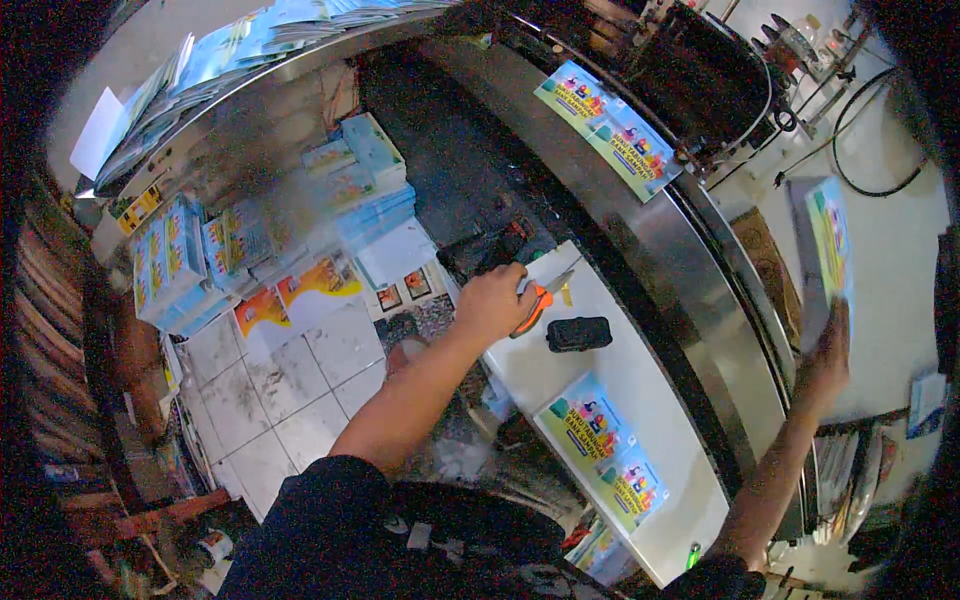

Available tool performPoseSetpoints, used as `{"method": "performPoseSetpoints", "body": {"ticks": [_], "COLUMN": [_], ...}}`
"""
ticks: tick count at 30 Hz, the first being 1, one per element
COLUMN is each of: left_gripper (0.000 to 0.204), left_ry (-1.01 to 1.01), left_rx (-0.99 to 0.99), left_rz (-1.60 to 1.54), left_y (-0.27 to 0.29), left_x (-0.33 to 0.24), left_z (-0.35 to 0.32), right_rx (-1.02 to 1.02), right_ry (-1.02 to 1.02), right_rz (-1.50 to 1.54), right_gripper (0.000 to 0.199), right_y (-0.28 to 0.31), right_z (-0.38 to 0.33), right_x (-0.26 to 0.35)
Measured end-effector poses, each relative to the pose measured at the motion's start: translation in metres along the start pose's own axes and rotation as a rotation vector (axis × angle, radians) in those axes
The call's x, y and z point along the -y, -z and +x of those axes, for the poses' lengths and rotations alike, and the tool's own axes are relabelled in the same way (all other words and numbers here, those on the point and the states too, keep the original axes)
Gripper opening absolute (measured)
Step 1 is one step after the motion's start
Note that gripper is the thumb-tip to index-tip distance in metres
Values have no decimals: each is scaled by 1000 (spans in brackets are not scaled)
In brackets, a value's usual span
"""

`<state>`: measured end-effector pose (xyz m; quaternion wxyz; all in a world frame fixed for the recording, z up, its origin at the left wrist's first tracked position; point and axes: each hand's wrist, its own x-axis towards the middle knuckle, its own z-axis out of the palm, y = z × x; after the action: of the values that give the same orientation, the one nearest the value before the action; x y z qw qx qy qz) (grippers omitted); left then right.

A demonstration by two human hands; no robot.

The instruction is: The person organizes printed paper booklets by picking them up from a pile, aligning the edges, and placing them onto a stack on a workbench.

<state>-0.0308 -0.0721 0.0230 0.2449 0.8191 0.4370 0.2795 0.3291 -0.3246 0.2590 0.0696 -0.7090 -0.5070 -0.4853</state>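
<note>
My left hand is closed around the orange handles of a pair of scissors, over the far end of a white bench. The blades point away to the right. Out at the right, my right hand grips the lower end of a colourful printed booklet cover, slightly blurred by motion. A black phone-like case lies on the bench beside the scissors. Nearer to me, another printed cover sheet rests flat there, blue and yellow with cartoon figures.
A similar printed sheet lies on the long metal machine bed. Stacks of printed booklets stand on the tiled floor at left. More sheets fill a metal-edged surface at the top left. A black cable loops at far right.
</note>
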Motion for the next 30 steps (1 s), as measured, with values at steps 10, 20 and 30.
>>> {"method": "performPoseSetpoints", "body": {"ticks": [10,20,30], "left_gripper": [35,31,34], "left_ry": [-32,-16,-5], "left_rx": [-22,-75,-33], "left_rz": [35,-1,48], "left_y": [-2,-1,6], "left_x": [4,-3,-6], "left_z": [-1,-3,-2], "right_rx": [598,1153,1228], "right_ry": [-26,127,-149], "right_rz": [328,484,841], "right_gripper": [44,76,39], "right_y": [-25,118,112], "right_z": [-96,-229,-178], "right_x": [113,204,164]}}
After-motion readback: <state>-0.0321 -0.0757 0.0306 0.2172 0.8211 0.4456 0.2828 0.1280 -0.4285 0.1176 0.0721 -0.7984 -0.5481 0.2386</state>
